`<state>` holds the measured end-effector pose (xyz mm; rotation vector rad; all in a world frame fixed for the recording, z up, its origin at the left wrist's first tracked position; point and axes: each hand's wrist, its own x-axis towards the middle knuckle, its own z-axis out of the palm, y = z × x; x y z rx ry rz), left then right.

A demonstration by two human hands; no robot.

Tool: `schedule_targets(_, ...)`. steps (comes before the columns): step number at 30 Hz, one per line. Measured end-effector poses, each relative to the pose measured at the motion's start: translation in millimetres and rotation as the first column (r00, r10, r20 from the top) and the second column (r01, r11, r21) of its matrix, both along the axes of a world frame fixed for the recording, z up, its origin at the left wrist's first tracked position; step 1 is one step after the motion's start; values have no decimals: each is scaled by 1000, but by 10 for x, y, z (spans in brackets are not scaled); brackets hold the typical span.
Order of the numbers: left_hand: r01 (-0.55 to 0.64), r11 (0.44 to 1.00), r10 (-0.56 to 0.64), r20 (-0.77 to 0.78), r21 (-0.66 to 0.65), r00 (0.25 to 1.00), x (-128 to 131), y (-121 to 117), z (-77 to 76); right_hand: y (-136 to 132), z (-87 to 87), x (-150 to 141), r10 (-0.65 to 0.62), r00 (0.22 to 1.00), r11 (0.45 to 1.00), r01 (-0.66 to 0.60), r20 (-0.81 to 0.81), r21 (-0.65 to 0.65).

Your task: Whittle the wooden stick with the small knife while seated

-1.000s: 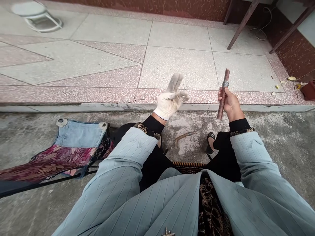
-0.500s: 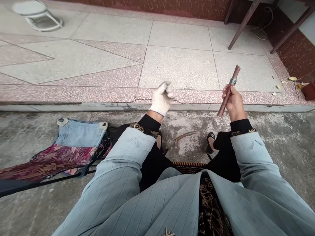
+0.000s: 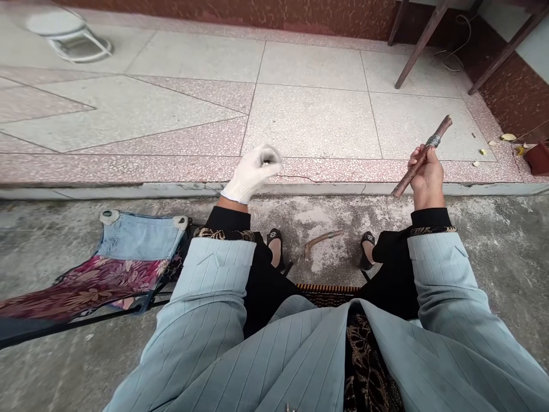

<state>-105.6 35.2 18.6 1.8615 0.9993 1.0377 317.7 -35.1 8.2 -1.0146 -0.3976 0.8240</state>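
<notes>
My right hand (image 3: 424, 177) is bare and wrapped around a reddish-brown stick (image 3: 418, 160) with a band of wire near its upper end; the stick tilts up to the right. My left hand (image 3: 253, 171), in a white knit glove, is raised over my left knee with its fingers curled into a loose fist, and nothing shows in it. A curved brown piece of wood (image 3: 321, 239) lies on the concrete between my two black shoes.
A folding stool with a denim and floral fabric seat (image 3: 107, 263) stands to my left. A raised tiled floor (image 3: 300, 114) begins past a concrete step. Wooden furniture legs (image 3: 418, 43) stand at the back right, a white stand (image 3: 68, 34) at the back left.
My gloved left hand closed from open fingers into a fist and moved left. My right hand moved right, tilting the stick further over.
</notes>
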Motion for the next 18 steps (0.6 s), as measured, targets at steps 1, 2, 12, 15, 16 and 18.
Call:
schedule_targets(1, 31, 996, -20, -139, 78, 990, -27, 16, -21, -1, 5, 1, -2, 1000, 1000, 2, 1, 12)
schedule_targets(2, 65, 988, -27, -258, 139, 966, -41, 35, -56, -2, 12, -7, 2, 1000, 1000, -3, 14, 23)
schedule_targets(12, 118, 949, -235, -407, -291, 883, 149, 39, -264, 5, 28, -656, 250, 895, 967, -253, 370, -40)
schedule_targets(15, -34, 994, 7, -249, -104, 969, 263, -44, -167, -2, -12, -898, 353, 820, 935, -332, 451, -128)
schedule_targets(16, -34, 996, 19, -178, -87, 984, 332, -85, -150, -11, -21, -987, 401, 792, 915, -370, 461, -161)
schedule_targets(18, 110, 981, -112, -6, -157, 994, 519, -183, -159, -33, -28, -1169, 508, 735, 860, -460, 450, -219)
